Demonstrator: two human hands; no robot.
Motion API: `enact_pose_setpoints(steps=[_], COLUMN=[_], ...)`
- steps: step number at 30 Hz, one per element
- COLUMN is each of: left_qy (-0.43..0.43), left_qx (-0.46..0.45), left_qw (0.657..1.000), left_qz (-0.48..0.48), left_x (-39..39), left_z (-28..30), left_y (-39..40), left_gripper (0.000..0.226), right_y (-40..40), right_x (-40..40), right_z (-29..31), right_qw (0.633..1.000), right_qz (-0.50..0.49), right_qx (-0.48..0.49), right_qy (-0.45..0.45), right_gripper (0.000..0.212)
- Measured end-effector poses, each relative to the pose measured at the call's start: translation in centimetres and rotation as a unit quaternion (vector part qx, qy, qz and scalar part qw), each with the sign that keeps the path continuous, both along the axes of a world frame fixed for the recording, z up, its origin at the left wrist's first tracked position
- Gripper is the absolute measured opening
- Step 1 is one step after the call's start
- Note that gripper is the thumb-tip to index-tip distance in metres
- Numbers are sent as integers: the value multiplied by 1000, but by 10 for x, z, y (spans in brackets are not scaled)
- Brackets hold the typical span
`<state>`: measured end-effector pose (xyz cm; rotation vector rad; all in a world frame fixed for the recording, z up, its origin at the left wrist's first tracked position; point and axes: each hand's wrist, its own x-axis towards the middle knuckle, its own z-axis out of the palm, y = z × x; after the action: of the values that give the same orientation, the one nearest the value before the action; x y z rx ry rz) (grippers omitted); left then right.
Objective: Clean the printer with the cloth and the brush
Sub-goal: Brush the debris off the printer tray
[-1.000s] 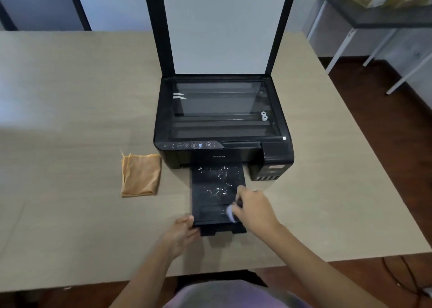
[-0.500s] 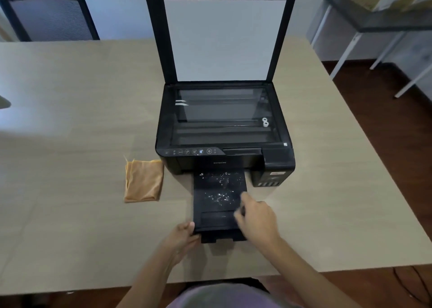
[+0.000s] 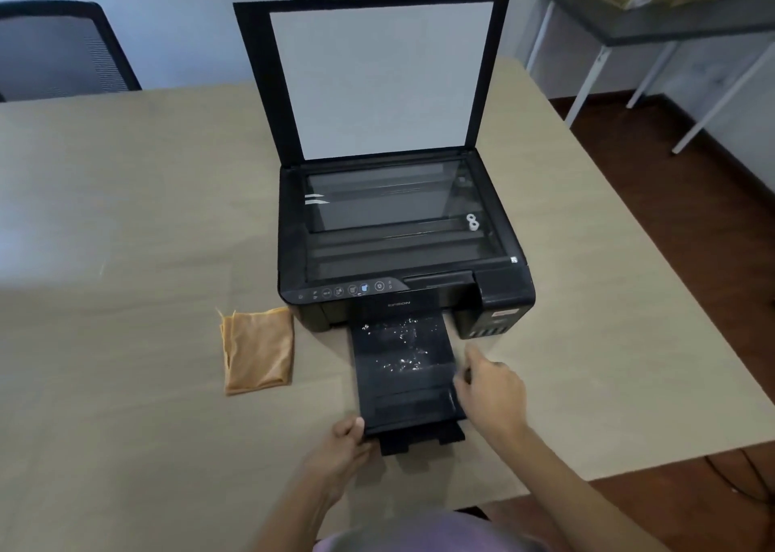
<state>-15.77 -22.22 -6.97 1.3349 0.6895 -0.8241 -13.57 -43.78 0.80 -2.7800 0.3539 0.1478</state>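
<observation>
Debris on the output tray (image 3: 404, 379), with your right hand (image 3: 492, 390) now off to its right edge.

A second ago your right hand sat over the tray's front with something pale in its grip; it has since drifted right and back, leaving the white specks near the printer (image 3: 402, 249) body uncleared — so brushing looks barely under way. Its fingers are curled closed, but whether they pinch the brush you cannot tell; the brush itself is not visible. Your left hand (image 3: 341, 446) keeps steadying the tray's front-left corner, thumb on top, fingers tucked beneath. The orange cloth (image 3: 256, 350) lies folded on the table (image 3: 126, 237) just left of the printer, untouched. "EPSON" reads faintly on the front panel — the small ink-tank label is illegible.
</observation>
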Motion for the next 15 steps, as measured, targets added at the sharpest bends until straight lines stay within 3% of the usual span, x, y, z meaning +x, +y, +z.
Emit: enact_pose_setpoints(steps=[3, 5, 8, 13, 15], left_qy=[-11, -24, -21, -2, -10], left_qx=[5, 17, 11, 15, 19], left_qw=[1000, 999, 999, 999, 999], left_qz=[-5, -21, -30, -39, -43], left_x=[2, 4, 4, 5, 5], left_z=[3, 4, 4, 2, 0], left_y=[0, 2, 3, 3, 4], left_gripper=[29, 31, 29, 27, 27], right_y=[57, 90, 84, -7, -26], right_x=[5, 12, 26, 33, 29], right_z=[1, -8, -28, -28, -20], right_qw=[972, 952, 963, 995, 993], right_qz=[37, 91, 47, -73, -112], right_qx=[232, 284, 254, 11, -23], right_qy=[11, 77, 79, 72, 9], right_gripper=[15, 21, 20, 15, 8])
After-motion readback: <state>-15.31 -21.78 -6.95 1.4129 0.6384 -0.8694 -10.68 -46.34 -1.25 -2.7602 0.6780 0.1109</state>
